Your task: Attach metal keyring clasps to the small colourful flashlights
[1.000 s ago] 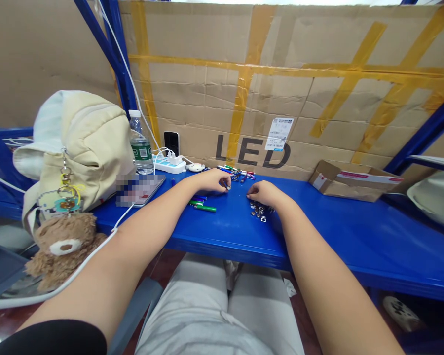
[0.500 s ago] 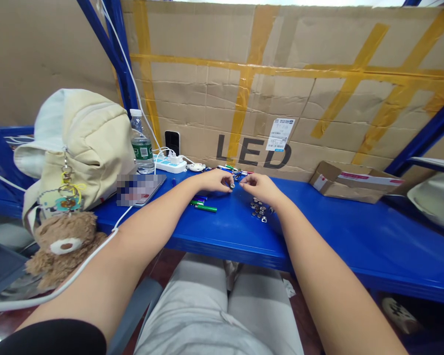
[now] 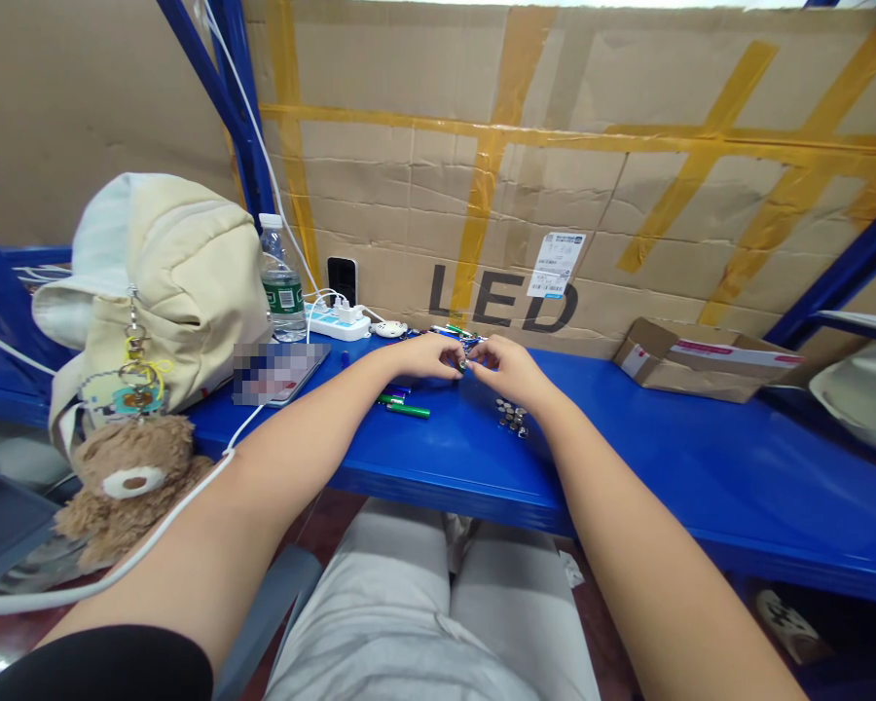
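Note:
My left hand is closed in a pinch on a small dark tube-like piece, whose kind I cannot make out. My right hand meets it from the right, thumb and fingers pinched together. What those right fingertips hold, if anything, is too small to tell. Below my right hand lies a cluster of small silvery round metal pieces. Green tubes and a blue one rest below my left wrist. Behind both hands is a pile of thin colored items, partly hidden.
The blue table backs onto a cardboard sheet. On the left are a cream backpack, a plush bear, a water bottle, a power strip and a phone. An open cardboard box stands right.
My right hand has moved left until its fingertips meet those of my left hand. The piece in my left fingers has turned, so its pale round end no longer faces me.

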Motion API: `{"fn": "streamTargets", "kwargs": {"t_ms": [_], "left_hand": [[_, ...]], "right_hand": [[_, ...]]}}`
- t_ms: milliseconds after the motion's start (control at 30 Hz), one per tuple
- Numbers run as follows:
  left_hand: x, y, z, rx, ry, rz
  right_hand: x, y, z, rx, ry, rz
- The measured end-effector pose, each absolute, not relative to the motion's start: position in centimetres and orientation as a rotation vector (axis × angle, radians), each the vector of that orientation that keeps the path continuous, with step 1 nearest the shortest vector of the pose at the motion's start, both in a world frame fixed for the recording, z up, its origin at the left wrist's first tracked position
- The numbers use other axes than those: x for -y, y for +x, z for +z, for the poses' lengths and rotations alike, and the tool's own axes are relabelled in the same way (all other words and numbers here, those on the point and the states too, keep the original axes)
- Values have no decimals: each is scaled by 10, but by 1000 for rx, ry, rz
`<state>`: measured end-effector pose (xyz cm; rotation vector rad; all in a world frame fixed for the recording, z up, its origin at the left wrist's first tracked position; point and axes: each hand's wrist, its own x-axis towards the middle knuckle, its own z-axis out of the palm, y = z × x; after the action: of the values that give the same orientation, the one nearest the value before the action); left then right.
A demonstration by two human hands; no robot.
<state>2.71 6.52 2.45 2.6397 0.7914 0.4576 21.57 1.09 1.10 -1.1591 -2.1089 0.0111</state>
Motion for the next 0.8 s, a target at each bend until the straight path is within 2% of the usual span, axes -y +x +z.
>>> {"fn": "streamTargets", "kwargs": {"t_ms": [267,800], "left_hand": [[-66,27,25,-816,2666,456],[-65,28,24,-797,2690,453]], "right_hand": [[-9,212,12,2159,-1157,-4],[-11,210,9,1829,-1390,418]]}}
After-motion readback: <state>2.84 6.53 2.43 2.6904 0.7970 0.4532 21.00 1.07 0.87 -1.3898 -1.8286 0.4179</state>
